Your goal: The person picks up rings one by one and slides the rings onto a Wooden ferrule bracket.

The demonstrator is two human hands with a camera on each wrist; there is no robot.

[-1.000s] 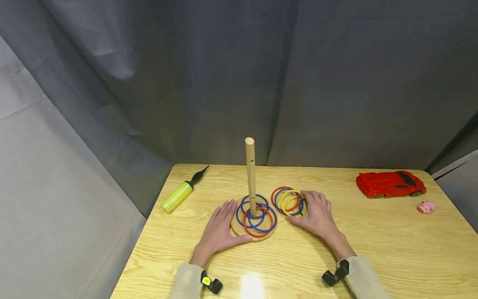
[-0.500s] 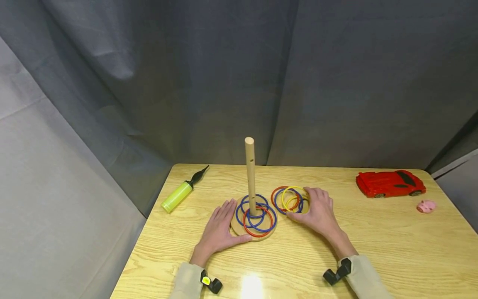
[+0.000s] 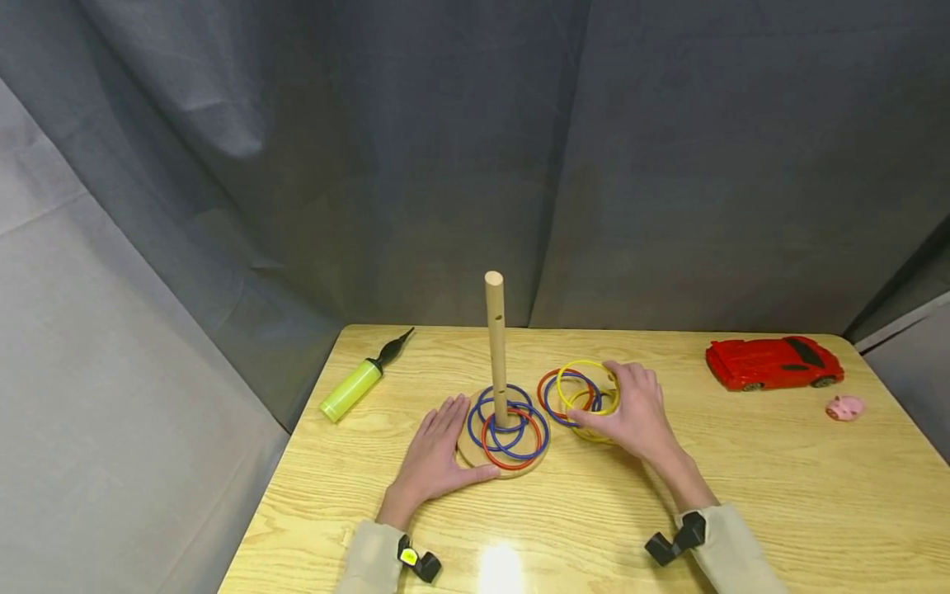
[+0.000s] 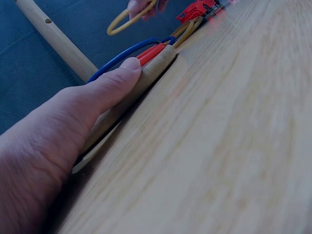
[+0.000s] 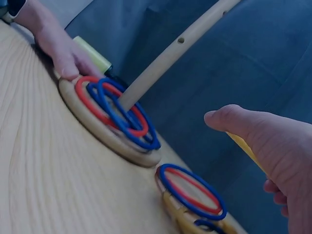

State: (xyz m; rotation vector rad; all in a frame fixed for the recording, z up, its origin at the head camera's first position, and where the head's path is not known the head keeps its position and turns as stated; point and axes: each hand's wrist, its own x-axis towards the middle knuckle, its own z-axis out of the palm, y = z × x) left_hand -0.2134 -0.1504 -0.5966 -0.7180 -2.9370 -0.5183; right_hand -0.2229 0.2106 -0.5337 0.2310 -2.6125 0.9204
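Note:
My left hand (image 3: 438, 462) rests against the round wooden base (image 3: 475, 455) of a ring-toss stand, thumb along the front rim, fingers straight at the left. A wooden post (image 3: 496, 346) rises upright from the base. Several blue rings and a red ring (image 5: 84, 100) lie around its foot. My right hand (image 3: 644, 417) pinches a yellow ring (image 4: 114, 30) between thumb and fingers, raised above the table right of the stand. Below it lies a loose pile with a red ring (image 3: 541, 396), blue ring (image 5: 168, 187) and yellow rings (image 3: 594, 438).
A green hand pump (image 3: 352, 389) with a black nozzle lies at the table's back left. At the right stand a red toy car (image 3: 772, 363) and a small pink pig (image 3: 844, 407). Dark curtain (image 3: 445, 165) hangs behind the wooden table (image 3: 549, 528).
My right hand has lifted the yellow ring up and slightly away from the pile, uncovering other yellow rings beneath. The left hand and the stand have stayed in place.

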